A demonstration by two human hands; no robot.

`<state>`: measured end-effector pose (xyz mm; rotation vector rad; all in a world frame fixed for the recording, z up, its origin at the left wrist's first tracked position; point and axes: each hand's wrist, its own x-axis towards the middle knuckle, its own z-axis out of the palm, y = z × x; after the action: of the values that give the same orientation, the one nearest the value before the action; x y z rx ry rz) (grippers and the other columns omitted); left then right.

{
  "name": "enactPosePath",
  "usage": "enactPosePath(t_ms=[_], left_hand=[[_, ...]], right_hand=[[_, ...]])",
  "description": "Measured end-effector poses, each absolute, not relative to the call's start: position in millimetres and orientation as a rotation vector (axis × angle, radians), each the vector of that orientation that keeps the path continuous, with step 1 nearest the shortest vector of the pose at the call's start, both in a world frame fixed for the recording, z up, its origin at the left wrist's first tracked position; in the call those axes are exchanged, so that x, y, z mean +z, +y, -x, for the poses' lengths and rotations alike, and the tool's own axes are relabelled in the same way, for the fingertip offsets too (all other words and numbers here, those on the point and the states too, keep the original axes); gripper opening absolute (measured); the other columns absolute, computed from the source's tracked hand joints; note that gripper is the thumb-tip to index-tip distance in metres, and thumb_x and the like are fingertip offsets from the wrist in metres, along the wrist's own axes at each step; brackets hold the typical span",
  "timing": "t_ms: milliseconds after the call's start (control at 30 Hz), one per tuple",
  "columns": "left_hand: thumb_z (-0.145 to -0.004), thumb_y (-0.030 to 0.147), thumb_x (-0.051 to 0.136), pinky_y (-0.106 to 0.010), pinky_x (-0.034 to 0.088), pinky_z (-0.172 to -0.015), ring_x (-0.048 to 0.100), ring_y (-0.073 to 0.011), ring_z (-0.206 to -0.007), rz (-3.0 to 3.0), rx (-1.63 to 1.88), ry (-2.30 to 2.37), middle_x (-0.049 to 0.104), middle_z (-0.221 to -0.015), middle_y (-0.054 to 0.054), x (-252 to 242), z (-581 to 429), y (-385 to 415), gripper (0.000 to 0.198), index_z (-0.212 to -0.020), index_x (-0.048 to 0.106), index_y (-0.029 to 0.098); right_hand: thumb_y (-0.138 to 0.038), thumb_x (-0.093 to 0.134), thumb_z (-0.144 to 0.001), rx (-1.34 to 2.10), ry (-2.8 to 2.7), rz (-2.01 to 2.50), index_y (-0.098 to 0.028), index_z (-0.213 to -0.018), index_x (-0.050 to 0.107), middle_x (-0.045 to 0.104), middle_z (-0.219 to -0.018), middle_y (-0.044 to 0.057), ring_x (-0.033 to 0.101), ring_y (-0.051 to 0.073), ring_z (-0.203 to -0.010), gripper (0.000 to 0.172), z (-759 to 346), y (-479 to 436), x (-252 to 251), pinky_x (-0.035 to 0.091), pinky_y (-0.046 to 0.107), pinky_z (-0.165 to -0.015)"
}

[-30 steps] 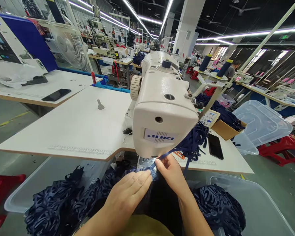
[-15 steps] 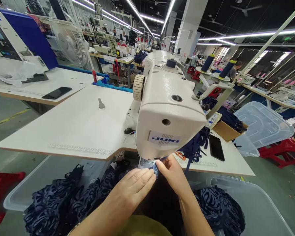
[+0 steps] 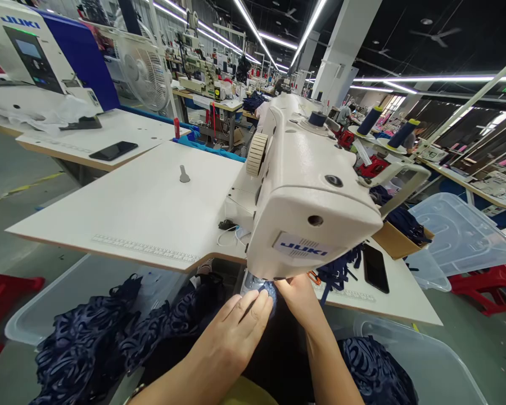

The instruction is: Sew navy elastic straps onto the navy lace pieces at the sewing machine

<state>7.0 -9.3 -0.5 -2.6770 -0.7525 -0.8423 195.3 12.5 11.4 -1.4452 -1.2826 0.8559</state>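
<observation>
Cloth [image 3: 270, 290], blue and only partly in sight, sits right under the nose of the machine, by the near edge of the table [image 3: 152, 197]. That pale table is the broadest thing before me, and the machine [image 3: 316, 191] stands over it, hiding the needle from where I look. Below, one bin [image 3: 78, 287] is at the person's left with a dark blue heap [image 3: 84, 337] in it, and another bin [image 3: 438, 354] is at the right with a second heap [image 3: 379, 365]. Loose straps [image 3: 341, 267] lie on the table behind the right hand.

Both hands meet at the cloth. The left hand [image 3: 236, 337] lies palm down, fingers stretched out and slightly parted, tips on the cloth. The right hand [image 3: 298, 295] bends in from the other side, its fingertips behind the machine's nose (so whether it pinches anything, I cannot tell). I judge the step to be guiding the cloth through for stitching; the next move calls for light, even pressure and fingertips held back from the needle.

Smaller still, a phone [image 3: 375, 269] rests near the straps, an orange handle [image 3: 314, 277] peeks out beside the right hand, and a metal tab [image 3: 184, 174] lies off to the left.
</observation>
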Motion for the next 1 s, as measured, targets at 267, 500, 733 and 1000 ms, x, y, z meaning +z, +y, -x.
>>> enactPosePath(t_ms=[267,500,733,1000], left_hand=[[-0.094,0.012,0.042,-0.034,0.033,-0.099,0.054,-0.0191,-0.112,2.647,-0.924,-0.802,0.063,-0.123,-0.005,-4.0,-14.4,-7.3,0.034,-0.125,0.056,0.016],[-0.092,0.015,0.050,-0.037,0.039,-0.092,0.060,-0.0223,-0.102,2.493,-0.933,-0.874,0.065,-0.114,-0.011,-0.2,-29.3,-10.2,0.029,-0.119,0.059,0.009],[-0.093,0.013,0.048,-0.039,0.040,-0.087,0.059,-0.0242,-0.099,2.475,-0.895,-0.896,0.067,-0.112,-0.012,2.9,-32.0,-10.8,0.028,-0.116,0.061,0.006],[-0.092,0.014,0.050,-0.039,0.040,-0.087,0.059,-0.0247,-0.100,2.454,-0.912,-0.911,0.066,-0.112,-0.013,2.4,-34.7,-11.5,0.028,-0.115,0.062,0.005]], right_hand=[[-0.012,0.053,-0.075,0.809,-1.406,1.428,-0.021,-0.094,0.066,0.070,-0.084,0.003,0.061,0.023,-0.095,0.025,-193.4,15.8,22.7,0.044,0.036,-0.090],[-0.016,0.053,-0.080,0.740,-1.554,1.311,-0.023,-0.113,0.066,0.072,-0.095,0.005,0.062,0.025,-0.102,0.036,-196.8,28.7,28.2,0.048,0.038,-0.092],[-0.019,0.049,-0.083,0.660,-1.660,1.312,-0.025,-0.114,0.066,0.071,-0.103,0.005,0.057,0.025,-0.111,0.036,-200.7,33.8,19.1,0.044,0.039,-0.098],[-0.021,0.046,-0.085,0.633,-1.754,1.333,-0.026,-0.110,0.068,0.071,-0.102,0.005,0.056,0.026,-0.113,0.033,-204.1,33.6,14.9,0.041,0.044,-0.101]])
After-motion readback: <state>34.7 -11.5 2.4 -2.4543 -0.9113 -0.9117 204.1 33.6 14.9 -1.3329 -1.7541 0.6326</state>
